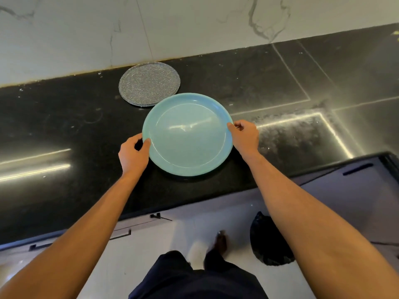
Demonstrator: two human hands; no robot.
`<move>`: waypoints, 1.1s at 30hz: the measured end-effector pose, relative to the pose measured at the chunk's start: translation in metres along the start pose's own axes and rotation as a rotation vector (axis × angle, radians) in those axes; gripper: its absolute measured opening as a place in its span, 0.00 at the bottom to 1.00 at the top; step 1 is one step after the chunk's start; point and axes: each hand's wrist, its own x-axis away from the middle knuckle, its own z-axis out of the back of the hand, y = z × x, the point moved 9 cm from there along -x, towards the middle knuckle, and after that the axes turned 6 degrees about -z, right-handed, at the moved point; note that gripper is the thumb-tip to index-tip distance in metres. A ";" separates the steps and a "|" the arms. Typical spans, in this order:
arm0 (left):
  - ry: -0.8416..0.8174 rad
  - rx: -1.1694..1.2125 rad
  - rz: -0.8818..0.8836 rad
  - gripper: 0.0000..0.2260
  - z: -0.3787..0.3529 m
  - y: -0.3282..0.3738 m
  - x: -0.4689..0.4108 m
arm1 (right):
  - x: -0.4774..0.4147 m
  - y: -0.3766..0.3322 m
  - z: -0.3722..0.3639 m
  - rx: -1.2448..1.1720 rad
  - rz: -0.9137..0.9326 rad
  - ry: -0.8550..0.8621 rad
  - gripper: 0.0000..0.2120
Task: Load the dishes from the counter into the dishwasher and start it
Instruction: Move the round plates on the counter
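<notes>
A large turquoise plate [187, 134] is over the black counter [64, 126] near its front edge; whether it rests on the counter I cannot tell. My left hand [132, 154] grips its left rim, thumb on top. My right hand [245, 135] grips its right rim with curled fingers. Just behind it, close to the wall, a speckled grey plate [149, 84] lies flat on the counter. The dishwasher is not clearly in view.
A white marble wall [172, 24] backs the counter. Below the counter edge run dark cabinet fronts with handles [357, 169]. A black bag [267, 240] sits on the pale floor by my feet.
</notes>
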 end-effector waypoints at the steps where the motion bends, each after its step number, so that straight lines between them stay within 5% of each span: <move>1: -0.025 0.067 0.009 0.13 -0.001 0.000 0.005 | 0.011 0.006 0.007 -0.017 -0.022 0.026 0.11; 10: -0.195 0.358 -0.064 0.17 0.003 0.018 0.080 | 0.159 0.068 0.054 -0.196 -0.189 0.374 0.06; 18: -0.426 0.390 -0.127 0.16 -0.016 0.020 0.171 | 0.295 0.160 0.106 -0.260 -0.416 0.591 0.08; 33: -1.056 0.242 -0.097 0.07 -0.121 -0.007 0.493 | 0.606 0.409 0.230 -0.278 -0.810 0.823 0.04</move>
